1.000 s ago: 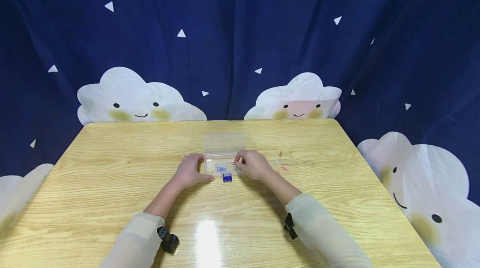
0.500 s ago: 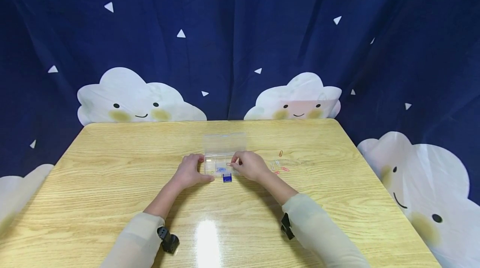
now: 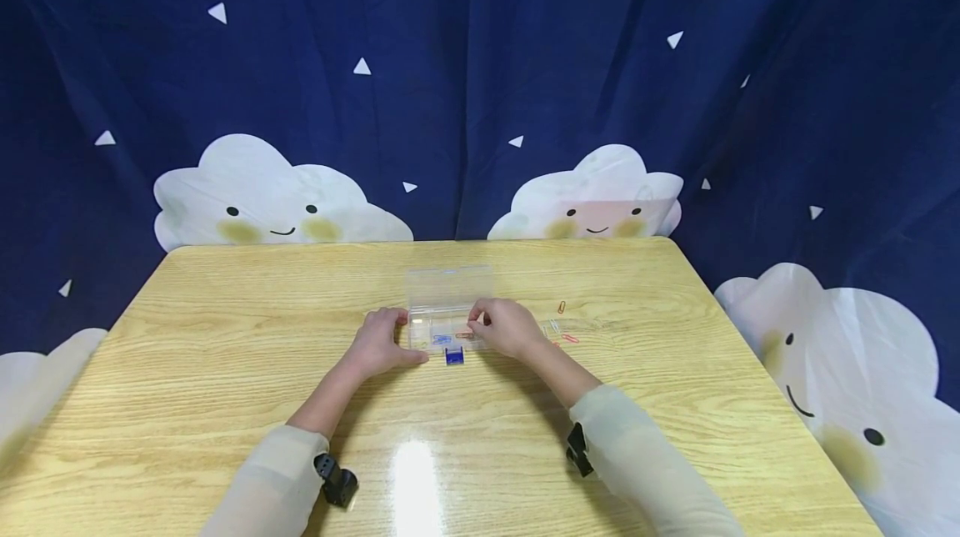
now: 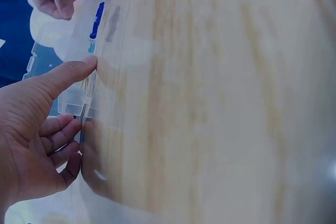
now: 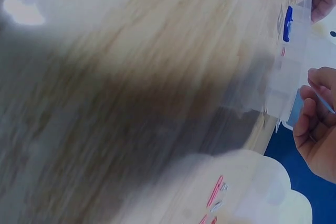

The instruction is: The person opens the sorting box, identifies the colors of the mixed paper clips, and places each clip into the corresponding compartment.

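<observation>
**Filling the clear box with paper clips**

Bracing comes first on the left: the left hand (image 3: 381,343) rests on the table (image 3: 225,328) against the left end of the clear plastic box (image 3: 444,328). In the left wrist view its thumb (image 4: 68,74) lies straight along the box wall while the other fingers curl loosely beside it, holding nothing, so this hand is relaxed and only steadies the box.

The box sits at the middle of the table with its lid (image 3: 450,283) standing open at the back. A blue clasp (image 3: 453,356) juts from its near edge. Inside, a blue clip (image 3: 442,339) and a red one (image 3: 463,335) show; other contents are too small to tell.

The right hand (image 3: 504,327) hovers over the right end of the box, wrist low, fingers bunched and pointing down into the compartment. The right wrist view shows its fingers curled, but whether they pinch a clip cannot be told from any view.

Further right, a few loose paper clips (image 3: 564,337) lie scattered on the table, near the hand but apart from the box.

By the look of it, the step in hand is dropping 1 clip into the box. The next move would probably call for a reach rightward and a fine fingertip pinch on a flat, thin clip.
</observation>
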`<state>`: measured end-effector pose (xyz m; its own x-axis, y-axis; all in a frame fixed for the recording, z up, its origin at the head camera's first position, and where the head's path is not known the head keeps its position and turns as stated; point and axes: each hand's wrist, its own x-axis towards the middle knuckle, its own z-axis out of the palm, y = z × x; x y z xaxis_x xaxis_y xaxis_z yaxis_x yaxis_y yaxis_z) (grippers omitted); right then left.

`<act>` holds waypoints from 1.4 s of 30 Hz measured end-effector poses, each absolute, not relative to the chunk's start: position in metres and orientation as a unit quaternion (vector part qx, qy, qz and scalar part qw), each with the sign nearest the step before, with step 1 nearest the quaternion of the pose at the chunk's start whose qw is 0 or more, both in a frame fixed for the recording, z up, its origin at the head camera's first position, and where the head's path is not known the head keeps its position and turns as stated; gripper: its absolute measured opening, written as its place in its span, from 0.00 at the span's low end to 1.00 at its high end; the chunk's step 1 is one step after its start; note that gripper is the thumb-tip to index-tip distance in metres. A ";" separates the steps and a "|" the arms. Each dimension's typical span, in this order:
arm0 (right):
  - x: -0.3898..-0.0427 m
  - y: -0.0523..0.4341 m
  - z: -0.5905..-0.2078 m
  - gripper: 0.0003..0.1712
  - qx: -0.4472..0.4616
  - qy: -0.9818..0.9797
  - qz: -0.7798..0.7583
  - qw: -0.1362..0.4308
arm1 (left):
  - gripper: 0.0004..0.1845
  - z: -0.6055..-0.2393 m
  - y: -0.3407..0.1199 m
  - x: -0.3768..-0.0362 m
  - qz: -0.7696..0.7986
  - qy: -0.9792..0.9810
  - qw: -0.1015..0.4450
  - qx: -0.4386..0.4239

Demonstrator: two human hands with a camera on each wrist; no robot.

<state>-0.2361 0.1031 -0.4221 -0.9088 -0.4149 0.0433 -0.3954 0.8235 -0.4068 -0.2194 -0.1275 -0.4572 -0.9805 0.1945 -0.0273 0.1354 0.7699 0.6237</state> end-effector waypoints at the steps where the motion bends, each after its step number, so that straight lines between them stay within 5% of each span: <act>1: -0.237 0.104 -0.422 0.06 -0.211 0.955 -0.208 0.022 | 0.43 -0.457 -0.128 -0.219 0.328 0.939 0.045 0.088; 42: -0.248 0.202 -0.431 0.10 -0.084 0.973 -0.214 0.015 | 0.42 -0.455 -0.127 -0.217 0.336 0.937 0.047 0.083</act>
<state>-0.2479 0.2023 -0.4309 -0.9854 -0.1702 0.0069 -0.1573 0.8940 -0.4195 -0.2172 -0.1269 -0.4551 -0.9819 0.1869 -0.0323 0.1239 0.7610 0.6368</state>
